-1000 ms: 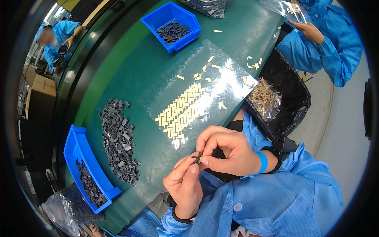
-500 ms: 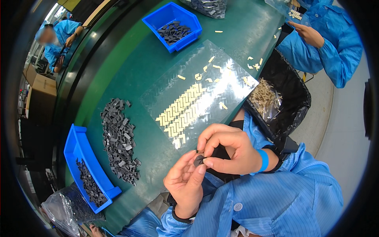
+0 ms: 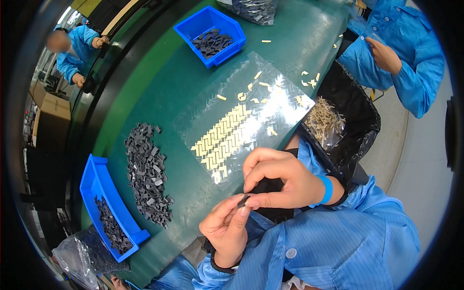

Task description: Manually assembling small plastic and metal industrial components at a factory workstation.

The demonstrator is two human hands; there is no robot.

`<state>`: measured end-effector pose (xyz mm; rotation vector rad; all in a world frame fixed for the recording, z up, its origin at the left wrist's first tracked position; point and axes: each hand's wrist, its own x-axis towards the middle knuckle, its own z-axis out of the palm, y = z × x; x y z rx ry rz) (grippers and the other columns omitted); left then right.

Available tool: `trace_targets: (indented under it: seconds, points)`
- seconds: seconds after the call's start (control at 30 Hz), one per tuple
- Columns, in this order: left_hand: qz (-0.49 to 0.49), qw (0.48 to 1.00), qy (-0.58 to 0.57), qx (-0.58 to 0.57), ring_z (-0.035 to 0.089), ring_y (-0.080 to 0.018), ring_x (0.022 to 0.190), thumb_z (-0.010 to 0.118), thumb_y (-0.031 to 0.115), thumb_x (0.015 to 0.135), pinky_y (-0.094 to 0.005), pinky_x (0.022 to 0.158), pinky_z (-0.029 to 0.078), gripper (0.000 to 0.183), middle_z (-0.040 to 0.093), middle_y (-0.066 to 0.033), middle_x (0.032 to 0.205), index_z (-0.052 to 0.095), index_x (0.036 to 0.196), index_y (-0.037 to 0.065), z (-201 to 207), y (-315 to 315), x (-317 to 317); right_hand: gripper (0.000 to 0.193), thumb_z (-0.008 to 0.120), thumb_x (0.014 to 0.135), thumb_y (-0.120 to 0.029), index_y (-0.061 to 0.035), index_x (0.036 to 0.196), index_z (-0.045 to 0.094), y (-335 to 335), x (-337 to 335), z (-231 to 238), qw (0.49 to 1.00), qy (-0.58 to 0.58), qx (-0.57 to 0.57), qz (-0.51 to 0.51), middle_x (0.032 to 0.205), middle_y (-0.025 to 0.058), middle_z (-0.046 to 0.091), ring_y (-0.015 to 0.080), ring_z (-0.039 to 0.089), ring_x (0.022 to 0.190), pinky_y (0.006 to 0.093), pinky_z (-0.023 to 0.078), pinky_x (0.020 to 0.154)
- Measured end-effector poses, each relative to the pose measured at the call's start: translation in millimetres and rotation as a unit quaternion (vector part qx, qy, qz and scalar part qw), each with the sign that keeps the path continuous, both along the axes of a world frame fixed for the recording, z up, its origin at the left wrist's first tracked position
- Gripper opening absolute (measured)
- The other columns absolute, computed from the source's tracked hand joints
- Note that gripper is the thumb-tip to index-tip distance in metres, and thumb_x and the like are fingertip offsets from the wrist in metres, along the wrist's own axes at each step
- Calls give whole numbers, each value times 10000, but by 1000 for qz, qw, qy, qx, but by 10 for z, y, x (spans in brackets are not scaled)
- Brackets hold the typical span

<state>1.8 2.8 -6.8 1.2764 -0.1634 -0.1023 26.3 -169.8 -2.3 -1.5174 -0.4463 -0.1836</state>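
Observation:
Between the thumb and fingers of my left hand [image 3: 226, 223] is pinched a small dark grey plastic part [image 3: 243, 201]. The thumb of my right hand [image 3: 282, 181] presses against the same part, with its index finger curled just above. Both hands are over the near edge of the green table. Beyond them lies a clear plastic sheet [image 3: 193, 113] bearing rows of small pale yellow L-shaped stickers [image 3: 222, 133], some loose or scattered toward its right. Left of the sheet is a long pile of dark grey parts [image 3: 147, 171].
Blue bins [image 3: 92, 181] [image 3: 232, 50] with dark parts stand at the near left and far side. A bag of parts [image 3: 253, 9] lies beyond. At right, a black-lined bin [image 3: 360, 113] holds peeled scraps [image 3: 324, 116]; a co-worker's hand [image 3: 385, 57] is near it. Another person stands far left.
My right index finger has lifted slightly away from the part, and the part has turned to show a narrower side. The co-worker at right has moved their hand.

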Motion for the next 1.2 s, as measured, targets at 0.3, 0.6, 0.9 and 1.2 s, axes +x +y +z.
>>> trace_targets:
  seconds: [0.3,0.6,0.9,1.2]
  points:
    - [-23,1000,15,11,642,-191,776,636,-52,781,-278,695,521,361,650,-172,886,543,1130,-53,99,-73,4,111,650,813,-81,14,846,602,-76,2,-36,877,316,258,255,818,23,562,87,545,738,213,429,676]
    - [-65,930,-236,274,677,-199,734,686,-74,689,-257,670,519,430,675,-156,820,585,1106,-40,276,98,-18,88,580,766,-13,-17,708,514,33,-181,123,930,274,96,225,662,-42,467,20,428,651,202,396,622]
    - [-57,968,-198,146,664,-204,710,636,-74,769,-256,645,529,304,669,-168,826,598,1071,-65,384,170,-317,127,604,851,-106,10,805,579,115,-452,372,887,319,198,267,709,18,568,61,505,637,196,411,580]
    - [-111,968,136,-181,602,-158,630,582,53,850,-234,582,520,200,636,-109,794,583,1013,-62,472,29,-447,211,570,896,-205,-16,803,572,270,-705,263,923,220,270,166,720,31,595,79,528,611,192,399,527]
